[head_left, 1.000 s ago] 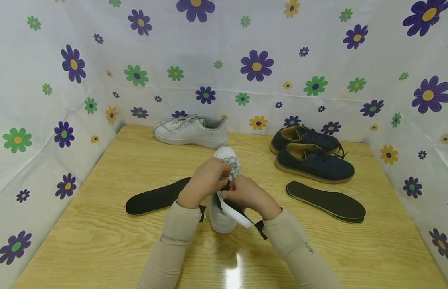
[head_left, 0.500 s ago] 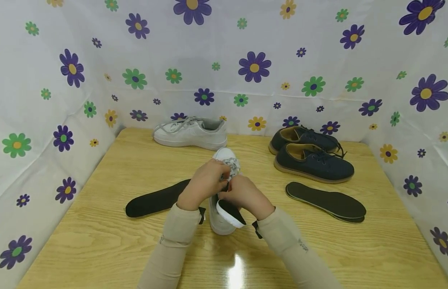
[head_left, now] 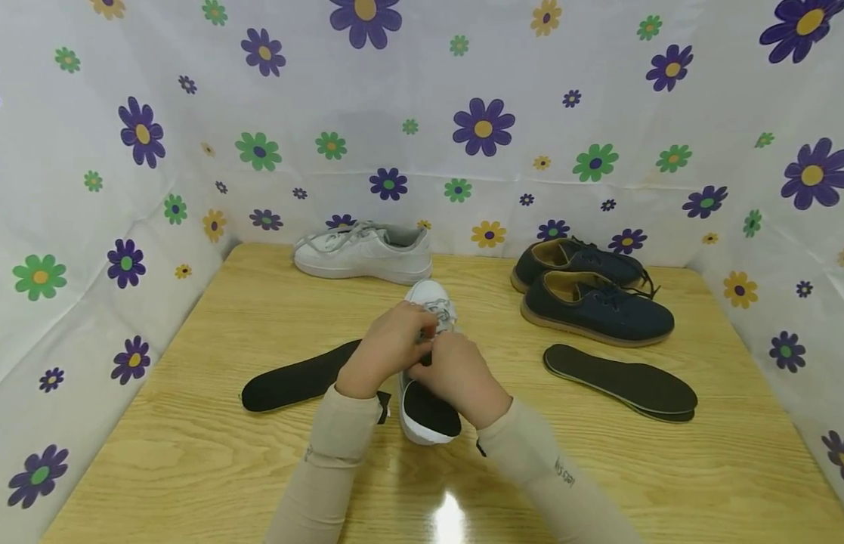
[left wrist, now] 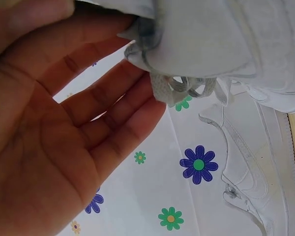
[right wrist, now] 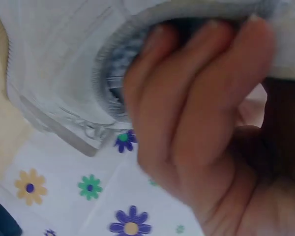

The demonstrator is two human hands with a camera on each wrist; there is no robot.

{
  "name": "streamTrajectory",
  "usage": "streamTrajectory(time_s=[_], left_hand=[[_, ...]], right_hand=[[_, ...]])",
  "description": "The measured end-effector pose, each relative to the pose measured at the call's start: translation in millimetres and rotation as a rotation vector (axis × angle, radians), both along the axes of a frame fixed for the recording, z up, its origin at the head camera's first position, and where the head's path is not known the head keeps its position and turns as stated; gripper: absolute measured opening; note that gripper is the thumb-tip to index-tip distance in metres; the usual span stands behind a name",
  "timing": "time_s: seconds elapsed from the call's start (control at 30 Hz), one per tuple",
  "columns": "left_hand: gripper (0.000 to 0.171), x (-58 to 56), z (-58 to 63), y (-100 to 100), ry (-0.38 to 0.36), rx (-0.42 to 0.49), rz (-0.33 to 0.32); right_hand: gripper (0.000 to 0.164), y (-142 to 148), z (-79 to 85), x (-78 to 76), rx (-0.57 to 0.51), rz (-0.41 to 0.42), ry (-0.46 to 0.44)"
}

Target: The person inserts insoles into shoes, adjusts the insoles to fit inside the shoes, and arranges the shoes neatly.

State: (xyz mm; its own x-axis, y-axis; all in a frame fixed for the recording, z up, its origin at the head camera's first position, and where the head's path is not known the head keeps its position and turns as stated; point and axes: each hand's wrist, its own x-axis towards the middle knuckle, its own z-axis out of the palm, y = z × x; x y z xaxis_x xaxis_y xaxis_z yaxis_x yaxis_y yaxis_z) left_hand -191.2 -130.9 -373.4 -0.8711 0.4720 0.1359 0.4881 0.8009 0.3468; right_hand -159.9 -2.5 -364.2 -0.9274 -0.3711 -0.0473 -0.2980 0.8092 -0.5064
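A white sneaker stands at the middle of the table, toe pointing away from me. My left hand holds its tongue near the laces; in the left wrist view the fingers reach to the tongue and lace loops. A black insole with a white underside lies partly in the shoe, its heel end over the shoe's heel. My right hand grips this insole at the shoe opening. In the right wrist view its curled fingers reach into the opening, and the insole's front part is hidden.
Another black insole lies to the left. A second white sneaker stands at the back. Two dark blue shoes are at the back right, with a stacked pair of dark insoles in front. A flowered cloth hangs behind.
The insole's heel end has swung from the right of the shoe and dropped over its heel. My right hand has moved slightly left and inward; the left hand stays nearly still.
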Motion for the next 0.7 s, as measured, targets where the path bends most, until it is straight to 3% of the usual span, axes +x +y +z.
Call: streamTrajectory(time_s=[0.33, 0.57, 0.7], left_hand=[[0.017, 0.8, 0.7, 0, -0.010, -0.003, 0.010], [0.019, 0.3, 1.1, -1, -0.013, 0.012, 0.005], [0.021, -0.1, 1.1, -1, -0.024, 0.010, 0.009]], right_hand=[[0.051, -9, 14.9, 31.9, 0.352, -0.005, 0.183], [0.063, -6, 39.9, 53.2, 0.367, 0.111, 0.135], [0.059, -7, 49.1, 58.2, 0.353, 0.180, 0.070]])
